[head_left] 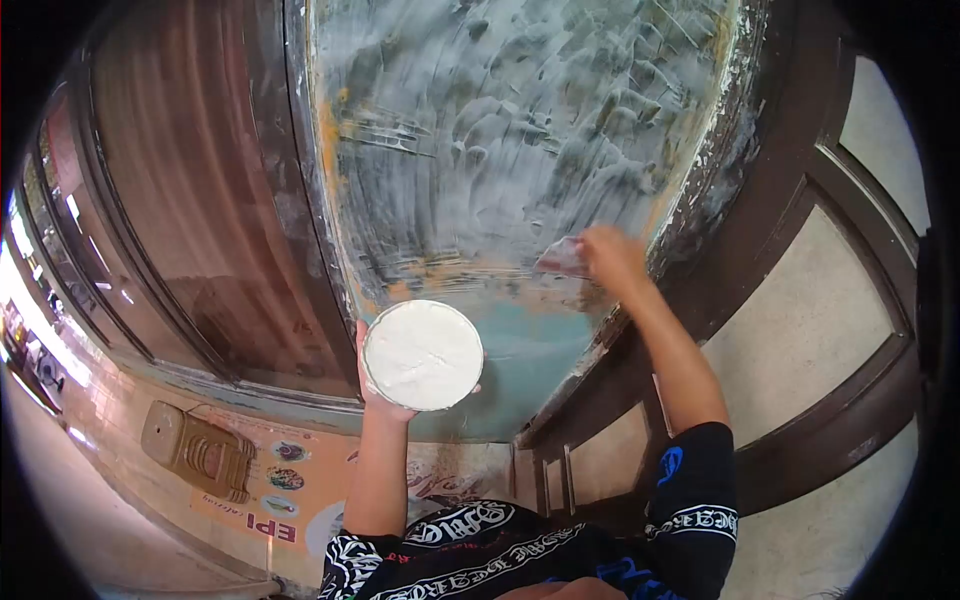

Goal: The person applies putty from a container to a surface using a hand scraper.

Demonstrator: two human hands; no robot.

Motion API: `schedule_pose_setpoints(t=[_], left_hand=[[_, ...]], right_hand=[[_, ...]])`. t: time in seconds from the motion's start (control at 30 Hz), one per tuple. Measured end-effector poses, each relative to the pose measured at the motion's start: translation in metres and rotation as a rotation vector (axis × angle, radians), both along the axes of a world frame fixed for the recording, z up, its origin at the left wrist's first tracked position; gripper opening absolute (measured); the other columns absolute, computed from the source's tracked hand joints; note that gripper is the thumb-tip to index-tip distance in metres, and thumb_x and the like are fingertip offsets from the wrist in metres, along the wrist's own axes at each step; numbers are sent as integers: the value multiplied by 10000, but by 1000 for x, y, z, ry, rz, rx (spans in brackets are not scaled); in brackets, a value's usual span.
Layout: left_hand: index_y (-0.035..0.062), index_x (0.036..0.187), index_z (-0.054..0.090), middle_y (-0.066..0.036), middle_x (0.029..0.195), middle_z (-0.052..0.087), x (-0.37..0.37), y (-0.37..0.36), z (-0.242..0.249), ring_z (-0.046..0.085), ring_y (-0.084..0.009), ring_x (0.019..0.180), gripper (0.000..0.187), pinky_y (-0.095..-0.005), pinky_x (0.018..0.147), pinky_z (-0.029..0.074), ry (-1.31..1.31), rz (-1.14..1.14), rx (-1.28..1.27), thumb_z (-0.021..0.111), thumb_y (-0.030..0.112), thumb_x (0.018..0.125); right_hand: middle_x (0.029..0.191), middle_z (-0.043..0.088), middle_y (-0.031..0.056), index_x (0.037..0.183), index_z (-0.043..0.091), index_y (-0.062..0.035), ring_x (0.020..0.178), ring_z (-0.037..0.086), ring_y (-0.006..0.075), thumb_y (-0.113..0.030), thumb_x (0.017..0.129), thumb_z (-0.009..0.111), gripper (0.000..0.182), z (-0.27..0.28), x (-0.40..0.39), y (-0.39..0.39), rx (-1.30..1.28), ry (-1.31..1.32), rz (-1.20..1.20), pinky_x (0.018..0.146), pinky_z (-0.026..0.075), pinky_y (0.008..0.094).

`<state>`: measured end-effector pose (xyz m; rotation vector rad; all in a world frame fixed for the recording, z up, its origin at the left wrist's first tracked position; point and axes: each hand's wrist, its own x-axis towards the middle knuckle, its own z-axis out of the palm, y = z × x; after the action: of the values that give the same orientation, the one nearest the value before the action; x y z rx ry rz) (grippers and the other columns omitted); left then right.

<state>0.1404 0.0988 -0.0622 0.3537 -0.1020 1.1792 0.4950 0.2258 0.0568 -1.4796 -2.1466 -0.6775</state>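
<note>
**Putty on the panel, hands-on view**

Fingers of the left hand wrapped snug round the underside of a round bowl of white putty, only the tips peeking past the rim. Held level-ish, full nearly to the top, right in front of the lower edge of the panel. Black sleeves with white lettering down at the bottom of the view, closest in.

Further out, right hand closed around a small flat scraper, blade pressed against the panel's surface near its lower right corner. Bit blurred, so hard to tell exactly how the fingers sat on it, but definitely gripping.

Beyond that, the big panel itself: smeared all over with whitish-grey strokes, teal showing bare along the bottom strip, orange-ish patches along the left edge and lower band. Dark brown wooden frame running up the right side. Reddish-brown shutter off to the left. Down on the ground left, a brownish boxy thing sitting beside a printed banner.
</note>
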Motion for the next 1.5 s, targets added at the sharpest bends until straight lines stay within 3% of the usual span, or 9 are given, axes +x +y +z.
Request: schedule_pose_setpoints(t=[0.2, 0.57, 0.8, 0.87, 1.0, 1.07, 1.2, 1.4, 1.5], left_hand=[[154, 1509, 440, -236, 1536, 416, -2, -9, 10, 385, -659, 1299, 878, -890, 892, 331, 10, -21, 73, 389, 791, 906], [133, 1483, 474, -234, 1518, 446, -11, -3, -11, 438, -602, 1295, 869, -885, 896, 335, 42, 98, -40, 374, 784, 917], [138, 1486, 473, -240, 1518, 441, -12, -5, -2, 417, -617, 1303, 873, -885, 903, 329, -21, 12, 14, 390, 788, 909], [139, 1486, 471, -230, 1522, 440, -17, -10, 2, 414, -613, 1308, 872, -886, 901, 330, -6, 16, 72, 389, 788, 909], [142, 1487, 474, -223, 1516, 452, -27, -17, 7, 443, -607, 1286, 869, -885, 898, 335, 3, 45, 51, 380, 787, 912], [145, 1483, 480, -226, 1515, 452, -31, -15, 1, 444, -607, 1283, 865, -886, 895, 335, -8, 77, -2, 379, 786, 912], [140, 1475, 490, -230, 1511, 458, -35, -15, 1, 451, -594, 1286, 856, -885, 892, 337, 35, 86, 55, 371, 779, 918], [152, 1507, 451, -239, 1540, 414, -31, -13, 8, 403, -619, 1314, 876, -883, 930, 308, 4, 67, 33, 379, 788, 910], [149, 1508, 448, -242, 1540, 413, -28, -13, 13, 400, -623, 1312, 885, -886, 932, 302, 10, 48, 72, 378, 794, 906]], right_hand=[[945, 684, 147, 1015, 707, -49, 811, 653, 323, -171, 927, 685, 152, 146, 20, -30, 352, 322, 155, 724, 510, 394], [930, 674, 82, 904, 673, -111, 912, 665, 341, -237, 863, 707, 137, -22, -10, -9, -105, 14, 142, 726, 522, 485], [926, 696, 120, 1002, 721, -69, 804, 655, 272, -242, 879, 738, 212, 162, 31, 6, 388, 373, 238, 725, 506, 381], [832, 664, 115, 984, 720, -50, 680, 559, 206, -205, 877, 743, 190, 193, 20, -30, 178, 541, 21, 647, 457, 345], [832, 680, 84, 968, 717, -29, 729, 594, 171, -165, 893, 735, 156, 120, 8, -31, 89, 408, 358, 690, 475, 310], [935, 686, 116, 947, 713, -87, 891, 658, 365, -210, 858, 741, 154, 58, -15, -31, -74, 191, 242, 800, 518, 424], [934, 671, 66, 899, 680, -128, 931, 670, 313, -257, 869, 724, 140, 1, -33, -5, -110, -7, 172, 748, 524, 460], [962, 722, 104, 978, 724, -73, 819, 675, 308, -215, 889, 716, 168, 143, -1, 8, 298, 338, 290, 712, 514, 400], [911, 706, 114, 956, 718, -31, 778, 665, 281, -171, 886, 717, 156, 171, -7, -34, 90, 557, 106, 716, 504, 370]])
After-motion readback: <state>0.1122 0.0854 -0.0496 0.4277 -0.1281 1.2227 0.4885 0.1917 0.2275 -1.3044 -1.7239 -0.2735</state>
